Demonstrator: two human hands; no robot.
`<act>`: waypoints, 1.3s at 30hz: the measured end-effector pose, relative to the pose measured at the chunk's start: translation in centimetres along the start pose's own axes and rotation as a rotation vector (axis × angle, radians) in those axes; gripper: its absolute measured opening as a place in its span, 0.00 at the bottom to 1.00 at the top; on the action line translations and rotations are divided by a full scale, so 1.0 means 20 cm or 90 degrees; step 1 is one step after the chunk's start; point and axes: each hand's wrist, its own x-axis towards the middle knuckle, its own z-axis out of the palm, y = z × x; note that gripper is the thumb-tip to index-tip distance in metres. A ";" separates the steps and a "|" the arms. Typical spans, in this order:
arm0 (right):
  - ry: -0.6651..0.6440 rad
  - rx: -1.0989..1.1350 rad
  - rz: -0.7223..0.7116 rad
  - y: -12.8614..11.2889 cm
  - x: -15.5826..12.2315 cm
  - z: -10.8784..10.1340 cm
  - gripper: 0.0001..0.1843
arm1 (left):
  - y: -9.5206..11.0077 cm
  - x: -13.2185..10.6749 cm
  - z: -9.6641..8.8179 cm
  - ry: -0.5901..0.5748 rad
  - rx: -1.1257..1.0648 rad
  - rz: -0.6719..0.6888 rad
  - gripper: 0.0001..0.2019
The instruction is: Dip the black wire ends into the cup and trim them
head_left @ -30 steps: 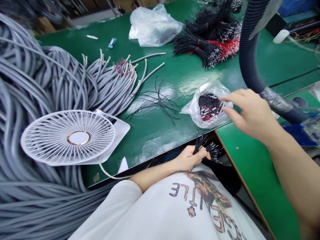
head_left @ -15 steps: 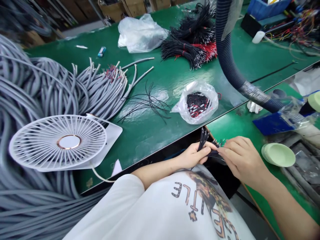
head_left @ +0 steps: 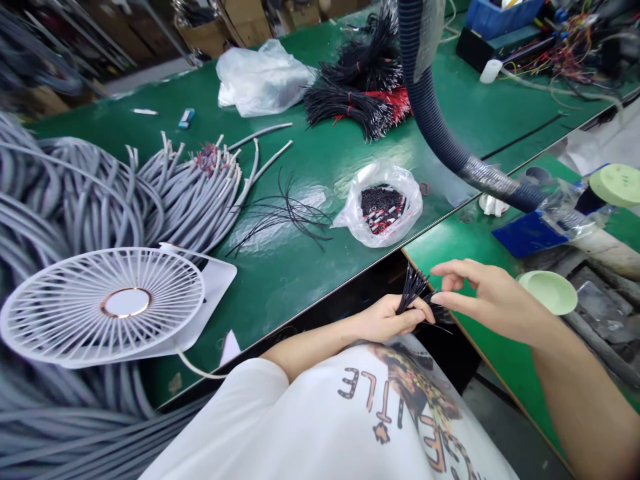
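Observation:
My left hand point(head_left: 393, 316) is closed around a bunch of thin black wires point(head_left: 414, 285), held just in front of the shirt. Some wires stand up above the fist and others stick out to its right. Just right of the bunch, my right hand point(head_left: 477, 287) has its thumb and forefinger apart, with nothing visible between them. Its thumb tip is close to the wire ends; whether it touches them I cannot tell. Beyond the hands, a clear plastic bag point(head_left: 354, 212) of small black, red and white pieces sits open on the green table point(head_left: 300, 280).
A white fan point(head_left: 165, 297) and thick grey cables point(head_left: 195, 207) fill the left. Loose black wires point(head_left: 295, 213) lie mid-table, with tied black wire bundles point(head_left: 350, 107) and a plastic bag point(head_left: 263, 77) behind. A ribbed hose point(head_left: 430, 113) arches down at right, near a pale green bowl point(head_left: 550, 292).
My right hand has drawn back slightly from the wires, and its thumb and forefinger have parted. My left hand keeps its hold on the bunch, whose upper ends look more spread. The view has shifted slightly.

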 end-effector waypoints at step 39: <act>0.022 -0.324 -0.449 -0.67 1.24 0.43 0.09 | -0.21 -0.18 -0.26 0.123 -0.076 0.044 0.29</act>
